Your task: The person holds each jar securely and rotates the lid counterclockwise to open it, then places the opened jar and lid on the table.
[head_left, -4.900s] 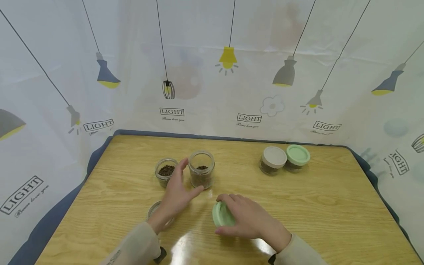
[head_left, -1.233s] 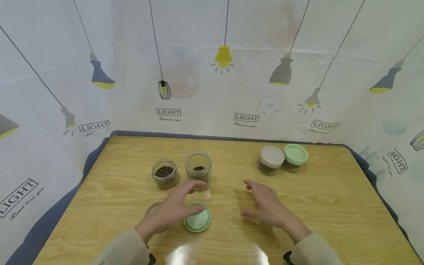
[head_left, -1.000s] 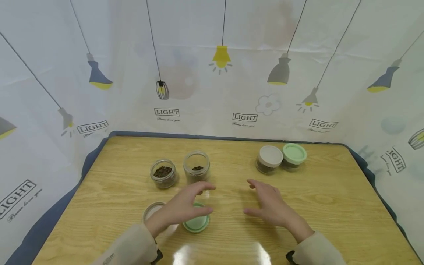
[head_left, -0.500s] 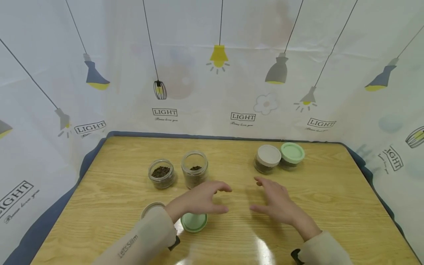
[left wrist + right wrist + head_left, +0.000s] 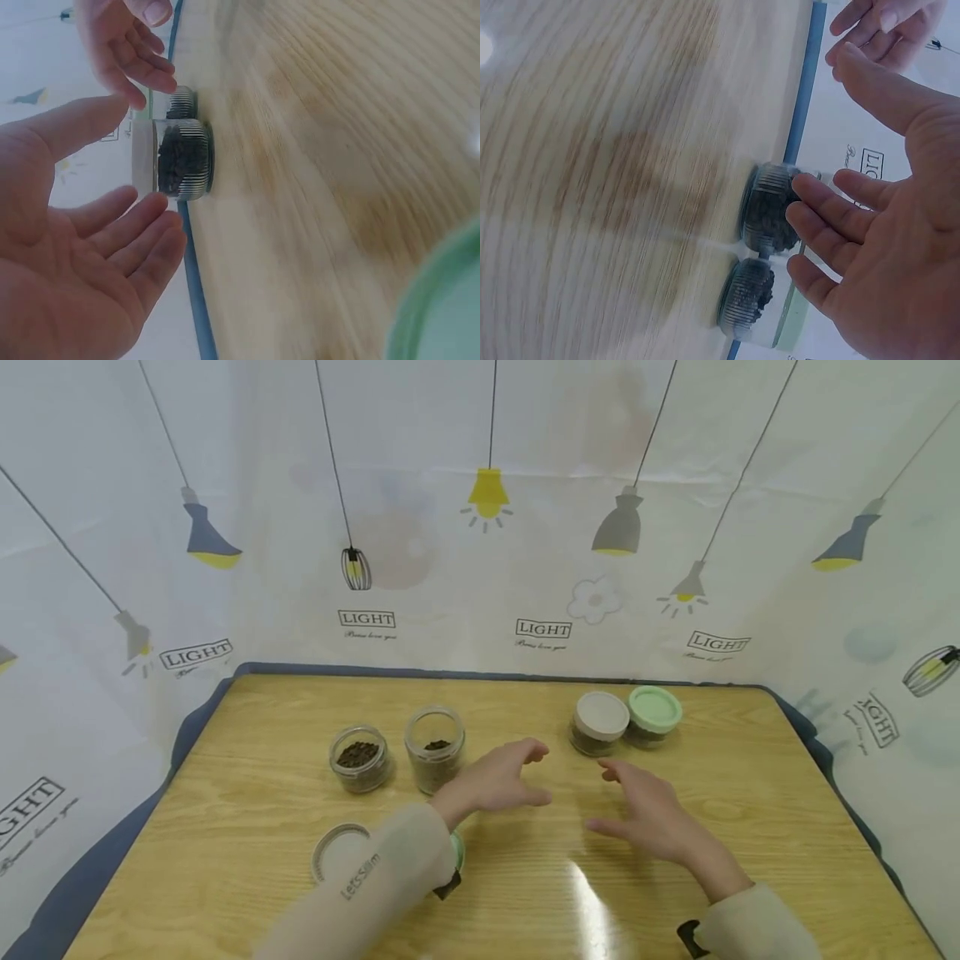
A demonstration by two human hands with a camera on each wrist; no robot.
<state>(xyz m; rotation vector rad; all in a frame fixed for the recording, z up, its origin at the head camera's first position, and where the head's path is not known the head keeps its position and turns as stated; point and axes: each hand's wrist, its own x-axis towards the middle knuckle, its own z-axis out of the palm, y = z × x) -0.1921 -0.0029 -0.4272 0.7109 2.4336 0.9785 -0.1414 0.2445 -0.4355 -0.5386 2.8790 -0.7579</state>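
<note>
My left hand (image 5: 501, 778) hovers over the middle of the table, fingers loosely spread and nothing in them. To its right my right hand (image 5: 651, 817) is likewise empty, thumb and fingers apart. Just beyond both hands stands a glass jar with a greyish-white lid (image 5: 602, 717), touching a jar with a green lid (image 5: 655, 709). Dark brown bits show through the glass of the white-lidded jar (image 5: 182, 159) in the left wrist view. Neither hand visibly touches a jar in the head view.
Behind the left forearm stand a short open jar (image 5: 360, 758) and a taller open jar (image 5: 435, 750), both with dark bits inside. A white lid (image 5: 339, 852) lies nearer, and a green lid (image 5: 459, 848) is mostly hidden by the sleeve. A printed curtain (image 5: 450, 568) borders the table.
The green lid, earlier in my right hand, now lies on the table. My left hand has moved right, away from the open jars; the right hand has shifted a little rightward.
</note>
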